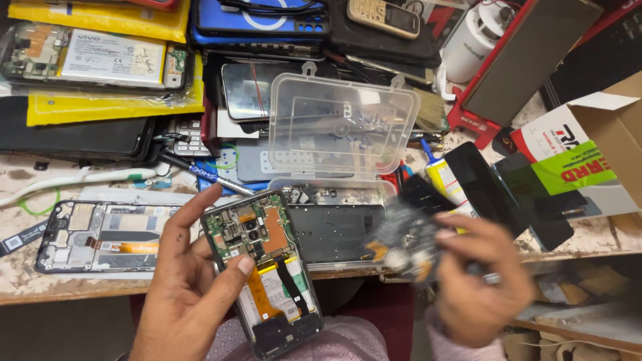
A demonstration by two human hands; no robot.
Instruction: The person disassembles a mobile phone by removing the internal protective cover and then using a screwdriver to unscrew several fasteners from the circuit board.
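- Opened phone [271,281]: we see it back cover off, green circuit board at the top, orange flex cable and black ribbon over the battery area, lying tilted in front of the table edge with its lower end toward the person's lap.
- Left hand [184,294]: we note that it cradles the opened phone from the left, palm under the frame, thumb laid across the middle of the board area, forefinger raised past the phone's top left corner. The grip is closed on the phone.
- Right hand [478,281]: we observe it just right of the phone, fingers curled narrowly around a small dark part [404,244] with pale and orange patches. Motion blur hides what the part is, but the fingers clearly pinch it.
- Clear plastic box [344,124]: we find it on the table behind the phone, lid standing open, small parts in its shallow tray.
- Second phone frame [100,235]: it lies flat on the table to the left, also opened, well apart from both hands.
- Dark back panel [334,230]: it rests flat between the clear box and the table edge.
- Glue tube [445,180]: yellow and white, it lies right of the box, beside black glass panels [495,187].
- Cardboard carton [602,147]: it sits at the far right, flap open.
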